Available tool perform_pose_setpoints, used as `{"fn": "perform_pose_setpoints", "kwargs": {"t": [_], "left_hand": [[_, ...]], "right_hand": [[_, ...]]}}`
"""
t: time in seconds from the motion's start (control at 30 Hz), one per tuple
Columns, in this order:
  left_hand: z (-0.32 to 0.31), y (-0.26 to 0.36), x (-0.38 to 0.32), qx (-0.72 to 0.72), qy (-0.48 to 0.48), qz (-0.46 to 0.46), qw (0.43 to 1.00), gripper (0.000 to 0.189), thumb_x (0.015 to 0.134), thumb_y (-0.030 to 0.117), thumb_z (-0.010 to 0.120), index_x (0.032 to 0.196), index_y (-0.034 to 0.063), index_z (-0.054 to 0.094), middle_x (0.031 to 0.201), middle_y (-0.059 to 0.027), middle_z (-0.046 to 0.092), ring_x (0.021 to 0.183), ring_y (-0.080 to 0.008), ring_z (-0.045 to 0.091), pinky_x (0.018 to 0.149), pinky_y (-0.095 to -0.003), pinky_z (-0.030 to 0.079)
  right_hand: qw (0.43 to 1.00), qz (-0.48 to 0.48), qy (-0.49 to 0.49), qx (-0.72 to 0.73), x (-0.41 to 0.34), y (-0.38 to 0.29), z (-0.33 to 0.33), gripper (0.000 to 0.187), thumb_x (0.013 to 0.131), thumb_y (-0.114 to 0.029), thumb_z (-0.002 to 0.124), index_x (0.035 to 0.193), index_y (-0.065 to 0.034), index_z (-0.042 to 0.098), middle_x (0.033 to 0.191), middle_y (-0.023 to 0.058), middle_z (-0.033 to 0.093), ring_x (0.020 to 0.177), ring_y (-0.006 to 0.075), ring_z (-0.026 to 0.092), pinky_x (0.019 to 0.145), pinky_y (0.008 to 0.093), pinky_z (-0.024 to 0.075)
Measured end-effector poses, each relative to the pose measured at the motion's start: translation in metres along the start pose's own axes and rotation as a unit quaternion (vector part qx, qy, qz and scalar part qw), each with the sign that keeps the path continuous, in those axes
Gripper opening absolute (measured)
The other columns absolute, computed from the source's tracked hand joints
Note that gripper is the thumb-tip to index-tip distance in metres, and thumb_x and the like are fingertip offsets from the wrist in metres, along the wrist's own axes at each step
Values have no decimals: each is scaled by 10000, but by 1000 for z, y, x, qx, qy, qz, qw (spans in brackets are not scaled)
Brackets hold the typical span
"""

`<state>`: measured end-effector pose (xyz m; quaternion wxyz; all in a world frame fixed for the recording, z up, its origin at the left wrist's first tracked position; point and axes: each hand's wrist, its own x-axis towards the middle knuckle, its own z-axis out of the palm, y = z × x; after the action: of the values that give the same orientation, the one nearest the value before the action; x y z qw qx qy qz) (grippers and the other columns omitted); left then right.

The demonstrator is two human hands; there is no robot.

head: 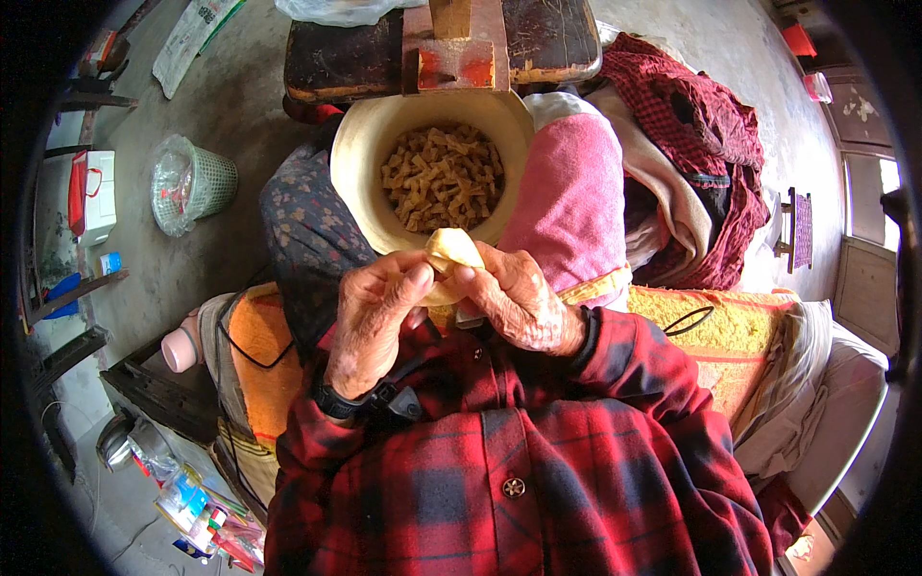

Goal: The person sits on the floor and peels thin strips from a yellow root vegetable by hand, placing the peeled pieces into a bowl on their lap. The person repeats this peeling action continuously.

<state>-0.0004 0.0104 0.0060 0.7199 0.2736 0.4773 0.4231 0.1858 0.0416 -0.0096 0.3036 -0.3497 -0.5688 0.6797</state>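
My left hand (378,317) and my right hand (515,299) meet in front of my chest. Between their thumbs and fingertips they hold a pale yellow, folded piece of thin, pliable material (454,252); what it is made of I cannot tell. Part of it hangs below the fingertips, partly hidden by them. Just beyond the hands, a large cream-coloured tub (353,165) stands between my knees. Many small brown, strip-like pieces (443,176) lie in its bottom.
Beyond the tub is a dark wooden bench (346,57) with a wooden block fixture (457,65) on it. A green plastic basket (212,180) with a clear liner stands on the floor at left. Checked red cloth (727,129) is heaped at right. A thin black cord (248,356) runs at my left side.
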Motion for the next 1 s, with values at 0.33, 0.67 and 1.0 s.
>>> {"fn": "perform_pose_setpoints", "kwargs": {"t": [0.33,0.67,1.0], "left_hand": [[1,-3,-6,91,89,83,988,128,862,102,710,908,-5,656,768,-13,648,590,-22,499,516,-182,412],[-7,-11,16,-85,85,52,991,264,831,80,727,1036,22,571,897,-32,656,729,-72,592,629,-194,475],[2,-18,12,-72,86,86,990,172,853,66,692,988,-37,661,991,-79,680,834,-121,620,763,-234,476]], "right_hand": [[999,-2,15,34,0,5,3,276,1025,-228,413,1021,32,507,674,90,492,572,177,482,512,328,406],[977,-146,-53,-145,3,20,6,253,991,-185,432,1081,35,521,699,134,603,616,310,622,566,372,483],[985,-126,-32,-115,5,13,6,122,929,-62,476,876,47,473,663,228,508,578,414,515,522,461,399]]}}
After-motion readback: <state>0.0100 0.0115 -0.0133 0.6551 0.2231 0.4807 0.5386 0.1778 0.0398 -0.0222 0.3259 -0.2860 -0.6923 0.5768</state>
